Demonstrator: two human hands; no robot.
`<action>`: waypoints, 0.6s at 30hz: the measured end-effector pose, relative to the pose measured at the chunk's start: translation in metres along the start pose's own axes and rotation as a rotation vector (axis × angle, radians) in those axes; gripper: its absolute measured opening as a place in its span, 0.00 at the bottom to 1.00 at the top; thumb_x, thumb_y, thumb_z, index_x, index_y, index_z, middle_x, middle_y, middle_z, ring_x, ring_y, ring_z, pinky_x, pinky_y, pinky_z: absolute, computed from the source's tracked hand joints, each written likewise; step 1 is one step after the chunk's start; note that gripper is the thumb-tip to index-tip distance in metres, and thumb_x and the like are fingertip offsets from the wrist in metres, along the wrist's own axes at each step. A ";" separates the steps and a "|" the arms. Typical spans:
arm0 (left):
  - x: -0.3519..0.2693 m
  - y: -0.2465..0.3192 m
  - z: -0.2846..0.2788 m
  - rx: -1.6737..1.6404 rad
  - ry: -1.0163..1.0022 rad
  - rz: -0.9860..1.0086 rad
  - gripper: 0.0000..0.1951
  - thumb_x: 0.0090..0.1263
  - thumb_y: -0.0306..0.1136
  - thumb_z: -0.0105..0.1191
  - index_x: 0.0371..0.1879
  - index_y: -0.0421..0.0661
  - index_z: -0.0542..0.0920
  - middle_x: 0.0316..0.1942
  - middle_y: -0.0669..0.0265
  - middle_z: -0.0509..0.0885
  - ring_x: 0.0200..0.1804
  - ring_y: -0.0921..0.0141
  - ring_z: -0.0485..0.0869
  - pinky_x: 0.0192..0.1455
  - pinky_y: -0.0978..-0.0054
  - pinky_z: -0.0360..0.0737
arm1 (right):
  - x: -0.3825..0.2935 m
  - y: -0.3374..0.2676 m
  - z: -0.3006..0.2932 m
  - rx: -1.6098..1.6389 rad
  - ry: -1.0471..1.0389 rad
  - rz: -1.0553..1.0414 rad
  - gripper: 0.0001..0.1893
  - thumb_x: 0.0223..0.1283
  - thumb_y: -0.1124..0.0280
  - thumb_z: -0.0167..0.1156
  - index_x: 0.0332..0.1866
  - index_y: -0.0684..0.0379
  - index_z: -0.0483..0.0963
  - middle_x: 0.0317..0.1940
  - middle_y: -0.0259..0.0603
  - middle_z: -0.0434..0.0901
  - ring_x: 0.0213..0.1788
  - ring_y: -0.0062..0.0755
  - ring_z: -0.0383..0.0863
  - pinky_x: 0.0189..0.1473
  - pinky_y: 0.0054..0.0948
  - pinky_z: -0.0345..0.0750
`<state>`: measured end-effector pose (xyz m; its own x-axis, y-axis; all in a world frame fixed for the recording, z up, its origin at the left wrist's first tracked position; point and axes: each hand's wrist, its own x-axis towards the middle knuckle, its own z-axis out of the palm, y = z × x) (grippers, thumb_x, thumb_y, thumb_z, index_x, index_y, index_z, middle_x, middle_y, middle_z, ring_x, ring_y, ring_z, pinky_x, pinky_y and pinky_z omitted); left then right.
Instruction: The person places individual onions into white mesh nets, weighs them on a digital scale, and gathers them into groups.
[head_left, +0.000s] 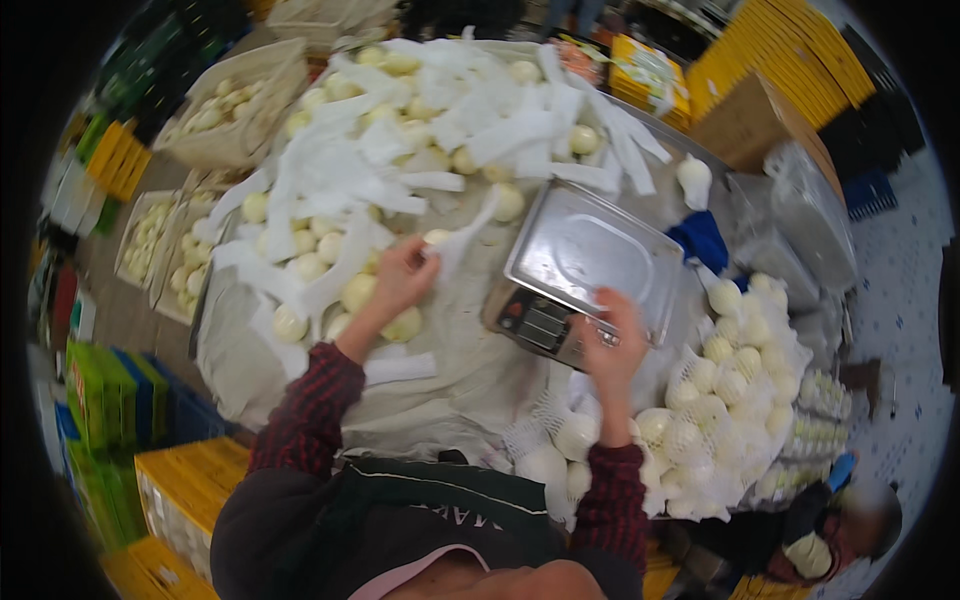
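Note:
My left hand (409, 274) pinches the end of a white net sleeve (469, 236), which stretches away to the upper right. A small peeled onion (437, 237) shows at its fingertips; whether it sits inside the sleeve I cannot tell. Below that hand lie several peeled onions (360, 291). My right hand (615, 337), slightly blurred, hovers over the front edge of a digital scale with a steel pan (585, 244). Its thumb and fingers are apart, with nothing visible between them. The scale's display panel (541, 328) is just left of it.
Loose net sleeves (345, 165) cover onions at the table's far side. Netted onions (731, 382) pile up at right, near a blue cloth (701, 240) and a cardboard box (765, 124). Onion crates (232, 105) stand left, yellow crates (187, 487) lower left. Another person (817, 525) is lower right.

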<state>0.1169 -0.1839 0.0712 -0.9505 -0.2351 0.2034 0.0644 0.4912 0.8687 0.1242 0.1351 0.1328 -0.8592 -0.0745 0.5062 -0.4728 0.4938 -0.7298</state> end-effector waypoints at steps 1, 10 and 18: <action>-0.022 0.010 0.002 -0.381 -0.041 -0.149 0.05 0.64 0.30 0.57 0.31 0.41 0.79 0.22 0.73 0.79 0.25 0.84 0.72 0.25 0.82 0.67 | -0.015 -0.019 0.048 0.097 -0.081 -0.090 0.22 0.43 0.78 0.72 0.48 0.63 0.77 0.50 0.43 0.79 0.46 0.32 0.79 0.45 0.27 0.78; -0.120 0.026 -0.029 -0.872 -0.019 -0.263 0.15 0.72 0.28 0.51 0.55 0.35 0.72 0.43 0.66 0.83 0.45 0.76 0.81 0.47 0.76 0.81 | -0.074 -0.102 0.173 0.538 -0.134 0.187 0.05 0.62 0.80 0.58 0.40 0.68 0.77 0.39 0.43 0.82 0.39 0.32 0.81 0.45 0.28 0.77; -0.122 -0.074 -0.064 -1.371 -0.017 -0.474 0.16 0.74 0.35 0.41 0.51 0.39 0.75 0.51 0.59 0.79 0.50 0.68 0.78 0.55 0.69 0.76 | -0.064 -0.126 0.193 0.777 -0.469 0.193 0.08 0.67 0.75 0.51 0.30 0.64 0.70 0.28 0.38 0.75 0.33 0.29 0.75 0.42 0.26 0.73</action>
<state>0.2479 -0.2455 0.0111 -0.9676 -0.1297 -0.2166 -0.0253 -0.8038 0.5943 0.2010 -0.0893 0.1041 -0.8479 -0.4777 0.2298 -0.1661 -0.1722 -0.9710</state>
